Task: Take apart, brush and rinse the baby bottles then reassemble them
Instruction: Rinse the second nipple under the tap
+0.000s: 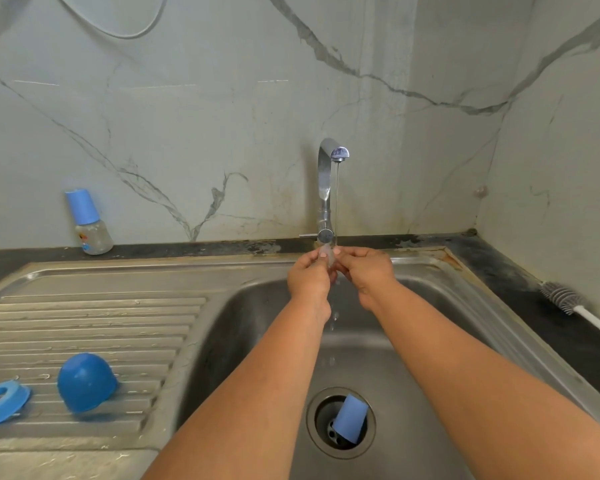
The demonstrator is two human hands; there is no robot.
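Under the running tap (pixel 333 157), my left hand (pixel 309 277) and my right hand (pixel 368 271) both pinch a small clear teat (pixel 328 254) in the thin stream of water. A blue cap (pixel 350 419) lies tilted in the sink drain (pixel 314 431). On the draining board lie a blue dome cover (pixel 85 382) and a blue screw ring (pixel 2 403). An assembled small bottle with a blue cap (pixel 89 223) stands upright against the wall at the back left.
A grey bottle brush with a white handle (pixel 575 303) lies on the dark counter to the right of the steel sink (pixel 430 341). The ridged draining board (pixel 101 327) spreads to the left. Marbled wall tiles close off the back and right.
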